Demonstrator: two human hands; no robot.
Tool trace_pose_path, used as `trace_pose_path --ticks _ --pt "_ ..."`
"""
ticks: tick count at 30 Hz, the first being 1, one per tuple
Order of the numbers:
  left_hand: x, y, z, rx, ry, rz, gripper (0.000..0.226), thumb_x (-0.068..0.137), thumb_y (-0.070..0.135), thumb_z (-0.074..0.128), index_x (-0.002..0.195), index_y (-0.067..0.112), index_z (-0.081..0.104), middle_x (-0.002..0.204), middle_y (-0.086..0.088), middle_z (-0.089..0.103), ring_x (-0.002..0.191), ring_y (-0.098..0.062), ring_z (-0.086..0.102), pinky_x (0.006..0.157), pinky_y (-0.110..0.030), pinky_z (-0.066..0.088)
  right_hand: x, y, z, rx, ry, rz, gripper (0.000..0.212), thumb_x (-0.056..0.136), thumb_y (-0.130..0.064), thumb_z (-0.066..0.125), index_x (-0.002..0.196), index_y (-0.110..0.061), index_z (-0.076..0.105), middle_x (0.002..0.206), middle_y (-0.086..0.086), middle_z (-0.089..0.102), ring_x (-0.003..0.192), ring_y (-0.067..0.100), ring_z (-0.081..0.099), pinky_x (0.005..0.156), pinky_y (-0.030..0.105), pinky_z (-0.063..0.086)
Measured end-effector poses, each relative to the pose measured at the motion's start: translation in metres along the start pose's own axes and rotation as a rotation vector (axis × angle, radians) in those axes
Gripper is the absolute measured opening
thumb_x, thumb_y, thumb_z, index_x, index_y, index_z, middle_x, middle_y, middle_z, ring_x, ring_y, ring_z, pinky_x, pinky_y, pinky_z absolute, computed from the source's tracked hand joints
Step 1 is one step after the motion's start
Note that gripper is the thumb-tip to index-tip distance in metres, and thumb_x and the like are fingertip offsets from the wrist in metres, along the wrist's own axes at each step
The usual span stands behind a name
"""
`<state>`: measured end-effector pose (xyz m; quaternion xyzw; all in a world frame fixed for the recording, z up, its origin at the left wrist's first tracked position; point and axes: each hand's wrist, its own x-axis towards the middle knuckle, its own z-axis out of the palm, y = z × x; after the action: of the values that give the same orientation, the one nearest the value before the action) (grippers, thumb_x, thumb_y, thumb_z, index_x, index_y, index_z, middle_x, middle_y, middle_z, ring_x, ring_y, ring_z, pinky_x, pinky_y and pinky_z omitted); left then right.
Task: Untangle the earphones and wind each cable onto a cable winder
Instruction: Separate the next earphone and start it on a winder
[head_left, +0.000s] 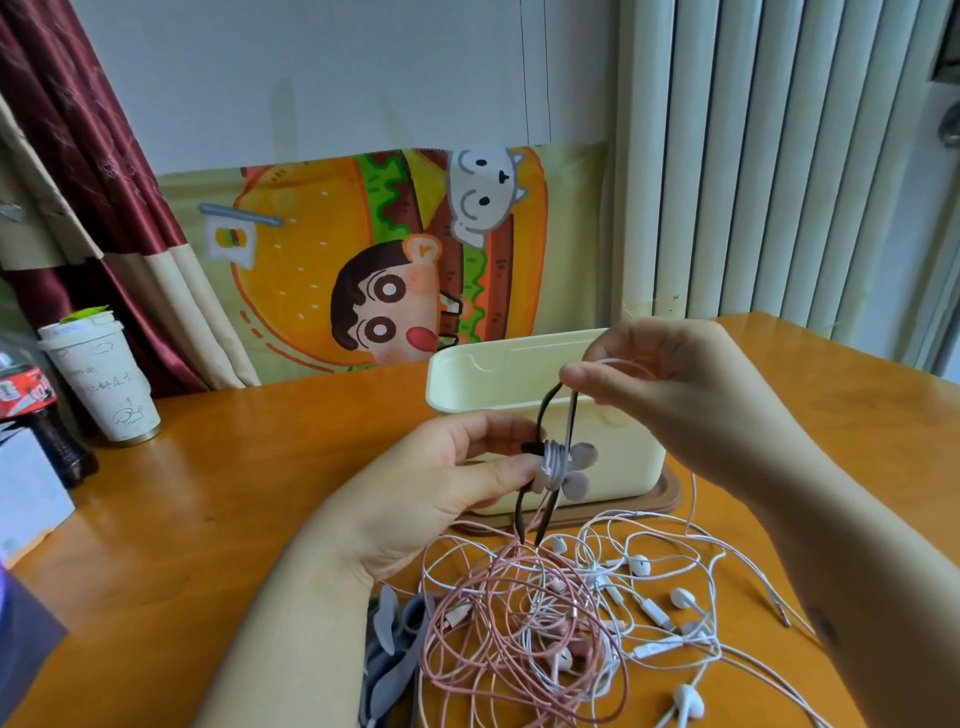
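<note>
Coiled earphone cable (558, 465) pinched by left hand (447, 483), dark winder strap (545, 410) pinched just above by right hand (675, 384), tangled earphones (545, 623) below.

Cable winder (543, 415): dark strap, upright, held just before cream box (519, 379). White cable (555, 462) coiled tight round its middle; two white earbuds (584, 455) jut right. Pink-and-white earphone tangle (524, 623) lies loose, nearer than box. Spare grey winders (395, 639) nearer still, left of box.
</note>
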<state>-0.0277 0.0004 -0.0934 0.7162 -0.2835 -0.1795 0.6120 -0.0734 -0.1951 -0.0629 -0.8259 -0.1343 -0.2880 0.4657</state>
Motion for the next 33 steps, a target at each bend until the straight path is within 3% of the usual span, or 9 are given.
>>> trace_pose_path --ticks 5,8,10,12,16,20,23,27,33 --pt "-0.002 0.003 0.002 -0.073 -0.079 0.055 0.039 0.079 0.017 0.067 0.117 0.010 0.064 0.117 -0.012 0.070 0.109 -0.027 0.067 0.091 -0.033 0.054 0.005 0.018 -0.005 0.451 -0.193 0.182 0.040 0.054 -0.056 0.080 0.066 -0.019 0.069 0.062 0.002 0.062 0.063 0.014 0.059 0.067 0.026 0.053" --pt "0.000 0.000 0.003 -0.193 -0.080 0.088 0.040 0.077 0.017 0.076 0.115 0.010 0.068 0.121 -0.018 0.066 0.116 -0.037 0.060 0.101 -0.049 0.045 0.004 0.031 0.003 0.619 -0.328 0.296 0.044 0.046 -0.054 0.087 0.063 -0.018 0.069 0.071 0.015 0.056 0.066 0.021 0.053 0.062 0.022 0.052" --pt "0.003 -0.001 0.003 -0.296 -0.020 0.090 0.044 0.074 0.014 0.076 0.117 0.006 0.067 0.126 -0.020 0.063 0.119 -0.039 0.055 0.103 -0.050 0.039 0.001 0.035 0.015 0.593 -0.368 0.344 0.045 0.055 -0.053 0.084 0.068 -0.013 0.068 0.083 0.021 0.055 0.077 0.027 0.050 0.066 0.025 0.054" --pt "0.006 0.000 0.005 -0.448 0.046 0.072 0.036 0.073 0.010 0.072 0.109 0.009 0.071 0.115 -0.014 0.069 0.108 -0.029 0.061 0.091 -0.039 0.045 -0.001 0.034 0.026 0.574 -0.350 0.359 0.050 0.064 -0.051 0.076 0.076 -0.003 0.065 0.078 0.017 0.056 0.074 0.024 0.051 0.074 0.034 0.053" --pt "0.009 0.007 0.008 -0.644 0.192 0.032 0.014 0.072 0.017 0.065 0.071 0.022 0.078 0.082 0.003 0.073 0.081 -0.009 0.064 0.076 -0.025 0.043 -0.004 0.025 0.037 0.407 -0.303 0.317 0.025 0.081 -0.042 0.060 0.070 -0.020 0.068 0.061 -0.004 0.058 0.060 0.008 0.051 0.074 0.037 0.052" --pt "0.013 0.004 0.006 -0.743 0.377 -0.025 0.021 0.070 0.021 0.063 0.089 0.020 0.072 0.085 0.004 0.068 0.082 -0.008 0.060 0.078 -0.027 0.041 -0.007 0.016 0.035 0.071 -0.364 0.207 0.016 0.093 -0.028 0.057 0.091 -0.024 0.073 0.065 -0.010 0.062 0.064 0.010 0.057 0.069 0.026 0.052" --pt "0.013 0.004 0.005 -0.725 0.454 -0.046 0.027 0.067 0.021 0.064 0.095 0.020 0.065 0.079 0.005 0.067 0.080 -0.009 0.059 0.076 -0.027 0.042 -0.008 0.009 0.033 -0.093 -0.319 0.146 0.019 0.092 -0.028 0.058 0.095 -0.019 0.074 0.067 -0.010 0.065 0.064 0.010 0.059 0.060 0.019 0.047" --pt "0.011 0.007 0.008 -0.656 0.491 -0.026 0.011 0.079 0.018 0.062 0.090 0.020 0.065 0.071 0.008 0.068 0.075 -0.009 0.059 0.076 -0.027 0.041 -0.009 0.001 0.028 -0.204 -0.281 0.104 0.018 0.092 -0.028 0.059 0.097 -0.018 0.073 0.074 -0.015 0.065 0.072 0.000 0.062 0.063 0.007 0.044" --pt "0.009 0.005 0.009 -0.328 0.504 0.011 0.016 0.094 0.012 0.055 0.091 0.021 0.068 0.078 0.013 0.073 0.074 0.000 0.064 0.079 -0.028 0.039 -0.007 -0.008 0.013 -0.246 -0.191 0.025 0.013 0.089 -0.028 0.061 0.091 -0.021 0.072 0.075 -0.021 0.061 0.080 -0.010 0.056 0.064 0.003 0.042"
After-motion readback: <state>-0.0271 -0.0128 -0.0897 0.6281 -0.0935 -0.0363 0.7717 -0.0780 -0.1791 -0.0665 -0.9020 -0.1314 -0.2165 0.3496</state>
